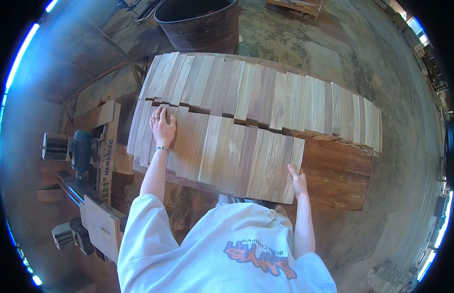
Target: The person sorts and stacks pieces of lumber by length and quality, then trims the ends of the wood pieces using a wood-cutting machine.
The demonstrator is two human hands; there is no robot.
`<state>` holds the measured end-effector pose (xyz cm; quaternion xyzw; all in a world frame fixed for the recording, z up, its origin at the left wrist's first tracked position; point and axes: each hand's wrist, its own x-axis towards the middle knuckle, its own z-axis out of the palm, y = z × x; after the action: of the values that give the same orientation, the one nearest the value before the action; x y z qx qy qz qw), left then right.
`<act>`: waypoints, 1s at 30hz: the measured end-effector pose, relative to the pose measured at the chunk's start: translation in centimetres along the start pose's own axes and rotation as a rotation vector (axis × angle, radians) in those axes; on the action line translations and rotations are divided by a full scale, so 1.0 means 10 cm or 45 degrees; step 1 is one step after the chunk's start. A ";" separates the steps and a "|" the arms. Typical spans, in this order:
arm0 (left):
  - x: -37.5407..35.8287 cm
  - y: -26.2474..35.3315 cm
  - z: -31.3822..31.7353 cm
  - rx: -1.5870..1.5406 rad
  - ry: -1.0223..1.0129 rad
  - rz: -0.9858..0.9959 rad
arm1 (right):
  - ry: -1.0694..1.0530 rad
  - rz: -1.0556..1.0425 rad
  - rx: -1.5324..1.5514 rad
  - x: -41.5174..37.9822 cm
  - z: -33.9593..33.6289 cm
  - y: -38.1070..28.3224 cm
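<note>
Left hand (pixel 163 129) spread on near slat row (pixel 229 156); right hand (pixel 298 184) at its right end, grip unclear. Brown table (pixel 334 176) shows rightward. Slats pale, ends uneven.

Left fingers (pixel 161 115): mine, lying flat over strips near the left end of the near row (pixel 227 151).
Right fingers (pixel 292 170): my thumb on its right end strip, the others hidden.
Far row (pixel 266 95): wooden strips side by side, on the table (pixel 337 173).
Beyond: a dark barrel (pixel 200 31).

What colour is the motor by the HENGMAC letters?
The motor is blue, clearest in the head view.
</note>
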<state>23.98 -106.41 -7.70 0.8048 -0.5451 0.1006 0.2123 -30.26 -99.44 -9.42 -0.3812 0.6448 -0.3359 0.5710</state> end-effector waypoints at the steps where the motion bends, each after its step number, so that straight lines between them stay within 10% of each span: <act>1: 0.00 0.00 0.00 -0.004 0.002 0.001 | 0.007 -0.003 -0.012 0.00 0.00 0.00; 30: 0.08 0.02 -0.21 -0.152 0.014 -0.092 | 0.058 0.081 0.110 -0.03 0.17 0.02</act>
<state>24.26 -106.23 -5.48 0.8092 -0.5197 0.0646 0.2663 -28.57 -99.11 -9.64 -0.3278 0.6544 -0.3536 0.5824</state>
